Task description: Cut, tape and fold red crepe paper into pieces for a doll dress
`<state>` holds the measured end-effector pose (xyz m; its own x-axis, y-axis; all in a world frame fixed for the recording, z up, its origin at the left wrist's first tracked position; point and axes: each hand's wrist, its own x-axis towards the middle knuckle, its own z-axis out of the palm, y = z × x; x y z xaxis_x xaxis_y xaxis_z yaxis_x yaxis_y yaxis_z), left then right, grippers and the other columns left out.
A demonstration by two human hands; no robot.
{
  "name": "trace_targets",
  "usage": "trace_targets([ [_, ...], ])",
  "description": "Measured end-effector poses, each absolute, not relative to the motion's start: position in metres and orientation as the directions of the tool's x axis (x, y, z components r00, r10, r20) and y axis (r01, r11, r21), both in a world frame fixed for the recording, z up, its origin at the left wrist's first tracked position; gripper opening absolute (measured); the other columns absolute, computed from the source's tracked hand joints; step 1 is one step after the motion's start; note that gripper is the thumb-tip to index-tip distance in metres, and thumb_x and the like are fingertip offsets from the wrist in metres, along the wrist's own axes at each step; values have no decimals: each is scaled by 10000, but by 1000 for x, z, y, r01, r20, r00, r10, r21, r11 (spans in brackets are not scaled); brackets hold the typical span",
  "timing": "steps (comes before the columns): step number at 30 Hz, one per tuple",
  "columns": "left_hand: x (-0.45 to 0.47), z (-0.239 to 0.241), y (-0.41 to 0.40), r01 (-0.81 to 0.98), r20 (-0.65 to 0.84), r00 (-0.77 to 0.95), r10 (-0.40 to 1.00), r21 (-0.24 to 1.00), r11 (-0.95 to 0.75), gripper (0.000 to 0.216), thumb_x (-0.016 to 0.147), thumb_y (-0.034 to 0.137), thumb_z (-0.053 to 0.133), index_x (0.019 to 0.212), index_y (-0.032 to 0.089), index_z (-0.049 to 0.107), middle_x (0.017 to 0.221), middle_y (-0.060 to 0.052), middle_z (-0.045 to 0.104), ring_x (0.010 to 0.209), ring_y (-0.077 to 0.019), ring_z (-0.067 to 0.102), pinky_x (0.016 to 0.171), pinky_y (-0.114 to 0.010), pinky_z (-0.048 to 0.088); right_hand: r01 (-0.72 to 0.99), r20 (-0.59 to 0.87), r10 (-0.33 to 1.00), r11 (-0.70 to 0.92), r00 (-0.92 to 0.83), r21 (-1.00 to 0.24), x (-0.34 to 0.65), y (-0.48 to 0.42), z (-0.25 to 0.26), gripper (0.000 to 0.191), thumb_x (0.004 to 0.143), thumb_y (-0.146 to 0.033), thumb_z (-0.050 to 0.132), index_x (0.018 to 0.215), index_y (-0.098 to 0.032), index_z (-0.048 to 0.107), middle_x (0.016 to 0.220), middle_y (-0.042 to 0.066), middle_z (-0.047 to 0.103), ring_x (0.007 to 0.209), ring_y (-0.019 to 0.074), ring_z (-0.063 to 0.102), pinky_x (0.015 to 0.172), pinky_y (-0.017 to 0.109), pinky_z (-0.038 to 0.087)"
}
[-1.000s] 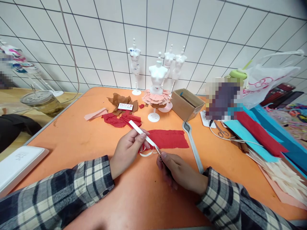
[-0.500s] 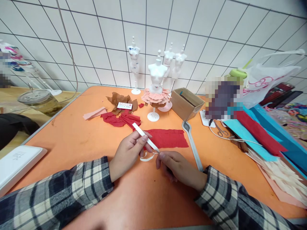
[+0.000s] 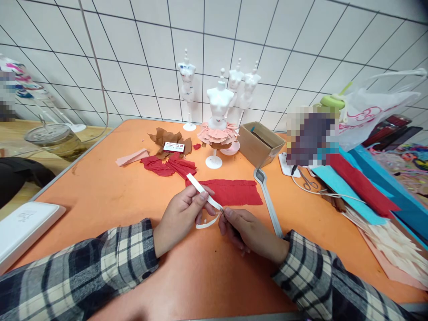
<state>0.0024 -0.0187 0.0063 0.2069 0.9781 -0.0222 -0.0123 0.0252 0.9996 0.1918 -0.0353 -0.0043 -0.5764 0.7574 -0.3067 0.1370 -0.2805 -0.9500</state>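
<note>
White strip [image 3: 196, 183] held at frame centre.
It is pinched in the left hand [image 3: 182, 210]; the right hand's [image 3: 245, 228] fingers are closed on a mostly hidden tool [image 3: 222, 211] at its lower end. The strip should be kept flat and steady, fingertips clear of the tip.

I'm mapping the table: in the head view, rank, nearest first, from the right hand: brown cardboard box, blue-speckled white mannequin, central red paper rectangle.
1. Red paper rectangle, just ahead.
2. Cardboard box, back right.
3. Speckled mannequin, back left.
</note>
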Motion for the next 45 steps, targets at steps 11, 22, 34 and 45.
trace_targets([
  [11,1,5,-19,-8,-44,231,972,999,48,400,884,522,554,1011,143,571,666,3,641,403,-60,411,376,-176,316,120,-336,740,-330,-583,-936,193,-33,0,554,908,-676,370,684,-183,486,387,-97,346,293,54,286,292,157,296],
  [22,2,4,-19,-67,15,222,975,998,-1,343,878,472,592,980,145,607,685,-10,651,590,-120,584,516,-203,421,86,-355,721,-382,-595,-920,193,-35,0,546,895,-683,398,651,-195,429,391,-104,335,287,47,278,292,160,328],
  [34,2,1,-16,-54,50,194,980,998,-40,277,880,422,596,966,161,632,715,-11,659,692,-157,640,641,-251,497,116,-358,714,-366,-602,-923,192,-37,4,558,872,-688,436,610,-196,408,418,-97,344,307,44,305,304,166,355],
  [45,-4,9,-12,56,49,49,998,997,-52,315,874,482,577,977,192,640,685,-3,640,687,-176,615,529,-234,429,84,-180,848,-160,-499,-984,202,-34,3,533,872,-670,449,638,-191,471,438,-77,346,368,75,358,374,198,357],
])
